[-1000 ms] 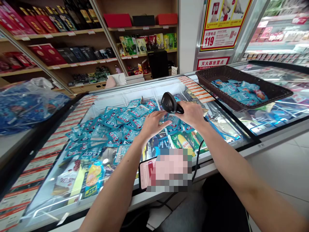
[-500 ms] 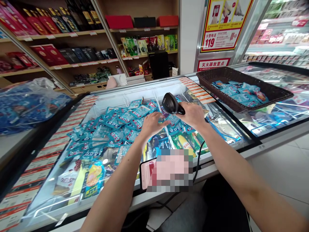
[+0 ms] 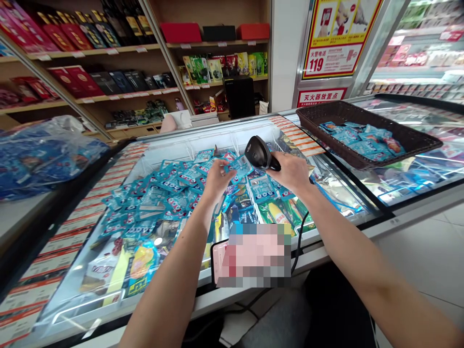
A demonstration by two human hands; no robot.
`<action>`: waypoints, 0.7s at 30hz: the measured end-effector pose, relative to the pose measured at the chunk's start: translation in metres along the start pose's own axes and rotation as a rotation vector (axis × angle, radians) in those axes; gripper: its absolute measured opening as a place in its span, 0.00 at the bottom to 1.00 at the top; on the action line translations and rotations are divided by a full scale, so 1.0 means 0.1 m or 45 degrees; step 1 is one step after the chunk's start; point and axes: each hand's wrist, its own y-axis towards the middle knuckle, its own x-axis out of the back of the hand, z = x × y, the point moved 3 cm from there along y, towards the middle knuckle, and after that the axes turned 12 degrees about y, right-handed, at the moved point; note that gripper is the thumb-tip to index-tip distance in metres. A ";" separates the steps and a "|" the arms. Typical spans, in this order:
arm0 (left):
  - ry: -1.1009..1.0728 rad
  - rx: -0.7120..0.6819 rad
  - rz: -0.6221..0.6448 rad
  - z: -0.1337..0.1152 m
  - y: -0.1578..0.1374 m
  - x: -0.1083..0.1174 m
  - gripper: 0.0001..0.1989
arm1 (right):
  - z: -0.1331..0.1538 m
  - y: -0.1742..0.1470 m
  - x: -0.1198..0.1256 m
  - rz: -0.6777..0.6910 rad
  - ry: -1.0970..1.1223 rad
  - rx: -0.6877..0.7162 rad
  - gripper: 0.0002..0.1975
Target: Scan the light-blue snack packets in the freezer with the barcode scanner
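Observation:
My right hand (image 3: 290, 169) is wrapped round the handle of a black barcode scanner (image 3: 257, 152), its head turned to the left. My left hand (image 3: 218, 178) pinches a small blue packet (image 3: 241, 166) just left of the scanner head; fingers cover part of it. Beneath and left of that hand, a heap of similar blue packets (image 3: 174, 186) lies on the glass top of a chest freezer (image 3: 85, 278). A few more blue packets (image 3: 261, 187) lie below the scanner. From the scanner a black cable (image 3: 299, 241) hangs down past the freezer's front edge.
A phone (image 3: 219, 263), partly blurred out, rests at the freezer's near edge. To the right stands a dark woven basket (image 3: 416, 141) holding several blue packets. A clear plastic bag (image 3: 47, 154) of blue packages sits at left. Stocked shelves (image 3: 123, 50) line the back.
My left hand, open and apart from any packet before, has shifted slightly left and up and now holds a blue packet near the scanner. The right hand keeps the scanner almost in place.

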 end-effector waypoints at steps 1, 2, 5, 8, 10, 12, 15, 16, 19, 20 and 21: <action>-0.057 0.005 -0.046 0.04 0.02 0.03 0.17 | 0.00 0.00 0.00 0.000 -0.001 0.002 0.19; -0.091 -0.008 -0.100 0.07 0.03 0.05 0.17 | 0.01 0.00 0.00 0.006 -0.001 0.009 0.19; -0.086 -0.049 -0.238 0.13 0.05 0.10 0.17 | 0.05 -0.02 0.00 0.065 0.019 0.062 0.18; -0.044 -0.057 -0.274 0.14 0.05 0.11 0.17 | 0.08 -0.03 -0.01 0.157 0.046 0.141 0.17; -0.039 -0.065 -0.283 0.12 0.03 0.11 0.16 | 0.09 -0.03 -0.02 0.208 0.041 0.176 0.17; -0.041 -0.070 -0.288 0.10 0.02 0.11 0.16 | 0.09 -0.03 -0.03 0.234 0.031 0.192 0.17; -0.019 -0.085 -0.290 0.08 0.00 0.12 0.16 | 0.09 -0.03 -0.05 0.259 0.032 0.203 0.17; -0.009 -0.092 -0.289 0.07 0.00 0.13 0.16 | 0.09 -0.03 -0.06 0.269 0.034 0.206 0.18; 0.009 -0.104 -0.289 0.05 -0.01 0.13 0.15 | 0.09 -0.04 -0.07 0.290 0.035 0.220 0.18; 0.010 -0.107 -0.288 0.05 -0.01 0.13 0.15 | 0.09 -0.04 -0.08 0.292 0.034 0.224 0.18; 0.008 -0.111 -0.288 0.05 -0.01 0.13 0.15 | 0.09 -0.04 -0.08 0.291 0.033 0.227 0.18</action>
